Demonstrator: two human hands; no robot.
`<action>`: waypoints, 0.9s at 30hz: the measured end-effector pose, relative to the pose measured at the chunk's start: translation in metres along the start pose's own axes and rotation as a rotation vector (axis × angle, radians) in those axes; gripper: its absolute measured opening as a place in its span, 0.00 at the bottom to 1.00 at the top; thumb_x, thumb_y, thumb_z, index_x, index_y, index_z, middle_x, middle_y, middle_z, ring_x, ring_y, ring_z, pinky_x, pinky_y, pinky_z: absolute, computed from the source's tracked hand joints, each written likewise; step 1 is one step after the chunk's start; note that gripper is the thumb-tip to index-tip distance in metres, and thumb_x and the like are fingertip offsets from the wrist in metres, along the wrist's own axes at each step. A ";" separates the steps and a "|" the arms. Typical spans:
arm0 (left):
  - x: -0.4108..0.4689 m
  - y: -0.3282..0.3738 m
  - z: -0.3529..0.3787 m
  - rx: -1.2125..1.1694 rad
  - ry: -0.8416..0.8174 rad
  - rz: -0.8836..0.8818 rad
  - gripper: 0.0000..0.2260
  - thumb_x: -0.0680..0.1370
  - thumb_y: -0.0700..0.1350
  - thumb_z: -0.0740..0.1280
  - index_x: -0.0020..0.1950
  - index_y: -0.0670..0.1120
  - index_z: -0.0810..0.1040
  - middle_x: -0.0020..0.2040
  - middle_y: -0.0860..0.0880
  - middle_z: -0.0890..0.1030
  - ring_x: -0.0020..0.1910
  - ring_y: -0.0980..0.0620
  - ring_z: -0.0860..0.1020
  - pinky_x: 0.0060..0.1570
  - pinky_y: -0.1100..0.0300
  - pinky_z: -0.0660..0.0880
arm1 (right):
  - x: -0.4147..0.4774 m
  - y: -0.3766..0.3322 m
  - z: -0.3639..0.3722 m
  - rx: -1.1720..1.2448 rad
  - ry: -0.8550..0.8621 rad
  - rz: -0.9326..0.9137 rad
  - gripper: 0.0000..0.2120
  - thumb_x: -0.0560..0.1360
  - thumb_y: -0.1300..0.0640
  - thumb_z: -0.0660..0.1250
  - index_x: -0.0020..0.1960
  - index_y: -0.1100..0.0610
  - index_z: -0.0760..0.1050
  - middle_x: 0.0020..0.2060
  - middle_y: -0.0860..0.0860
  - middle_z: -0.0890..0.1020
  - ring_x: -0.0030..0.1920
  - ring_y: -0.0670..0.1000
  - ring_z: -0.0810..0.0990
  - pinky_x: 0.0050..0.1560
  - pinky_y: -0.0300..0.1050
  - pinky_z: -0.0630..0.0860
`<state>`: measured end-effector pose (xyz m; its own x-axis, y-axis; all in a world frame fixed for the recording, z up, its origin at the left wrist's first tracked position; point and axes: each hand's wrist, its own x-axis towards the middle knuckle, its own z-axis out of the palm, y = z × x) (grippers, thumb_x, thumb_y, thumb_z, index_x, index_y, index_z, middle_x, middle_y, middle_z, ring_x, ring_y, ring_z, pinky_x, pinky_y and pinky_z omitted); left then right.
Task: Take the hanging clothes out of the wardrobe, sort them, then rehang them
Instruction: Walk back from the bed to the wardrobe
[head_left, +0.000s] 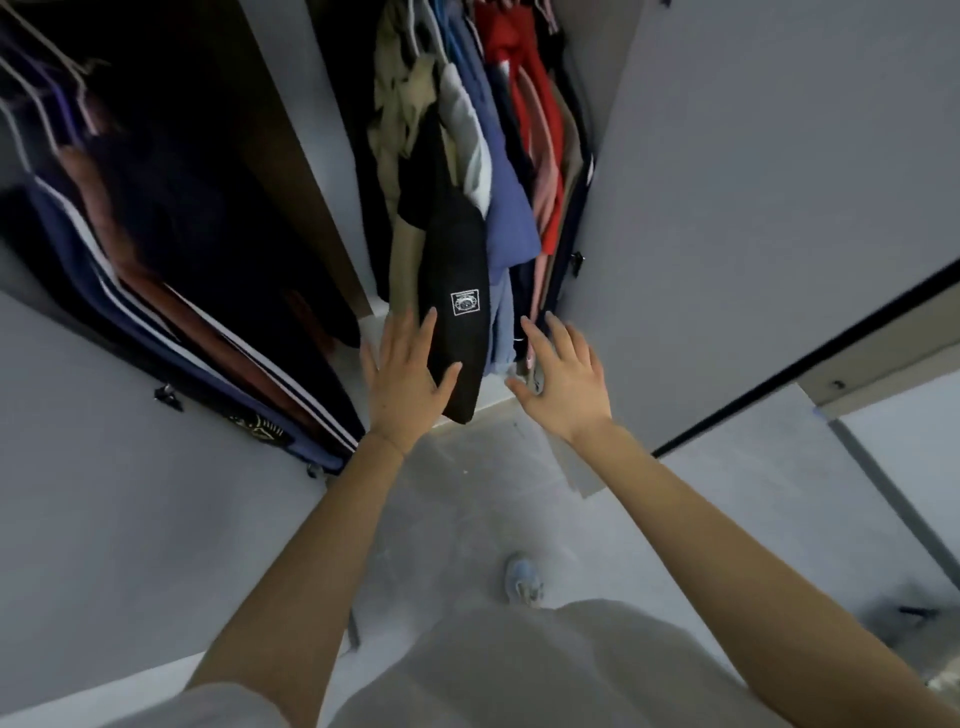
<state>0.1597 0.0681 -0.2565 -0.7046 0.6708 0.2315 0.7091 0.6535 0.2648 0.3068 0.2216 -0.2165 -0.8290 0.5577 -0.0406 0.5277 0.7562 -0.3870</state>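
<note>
Clothes hang packed in the open middle section of the wardrobe: a black garment with a small white square logo (457, 291), a blue shirt (511, 228), a red top (524, 104) and a beige patterned one (400, 109). My left hand (408, 376) is spread with straight fingers, its thumb lying on the lower edge of the black garment. My right hand (563, 371) is open too, fingers reaching at the hems just right of the blue shirt. Neither hand grips anything.
The left section holds more hanging clothes, navy with white stripes (171, 332) and rust-coloured. An open grey wardrobe door (753, 208) stands right of my right hand; another door (130, 493) stands at lower left. My shoe (522, 579) is on the pale floor.
</note>
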 end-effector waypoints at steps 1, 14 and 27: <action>0.007 -0.004 -0.002 0.002 0.015 -0.033 0.32 0.79 0.62 0.57 0.79 0.48 0.61 0.77 0.41 0.65 0.77 0.38 0.60 0.72 0.34 0.55 | 0.013 -0.002 -0.003 0.010 0.005 -0.028 0.35 0.78 0.43 0.64 0.80 0.48 0.53 0.79 0.52 0.56 0.78 0.57 0.50 0.76 0.54 0.51; 0.106 -0.057 -0.026 -0.041 0.189 -0.196 0.31 0.80 0.62 0.55 0.79 0.48 0.61 0.78 0.43 0.63 0.78 0.42 0.57 0.75 0.38 0.49 | 0.168 -0.059 -0.027 0.121 0.106 -0.304 0.34 0.78 0.46 0.67 0.79 0.50 0.57 0.77 0.57 0.60 0.77 0.59 0.56 0.75 0.54 0.58; 0.226 -0.130 -0.051 -0.047 0.174 -0.080 0.31 0.80 0.62 0.54 0.79 0.47 0.60 0.78 0.42 0.62 0.78 0.41 0.56 0.74 0.36 0.50 | 0.308 -0.130 -0.058 0.227 0.253 -0.193 0.36 0.78 0.49 0.67 0.79 0.57 0.54 0.78 0.57 0.58 0.77 0.57 0.58 0.74 0.52 0.62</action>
<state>-0.0931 0.1166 -0.1908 -0.7556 0.5438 0.3650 0.6514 0.6826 0.3314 -0.0062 0.3150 -0.1256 -0.8225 0.5005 0.2700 0.2887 0.7765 -0.5601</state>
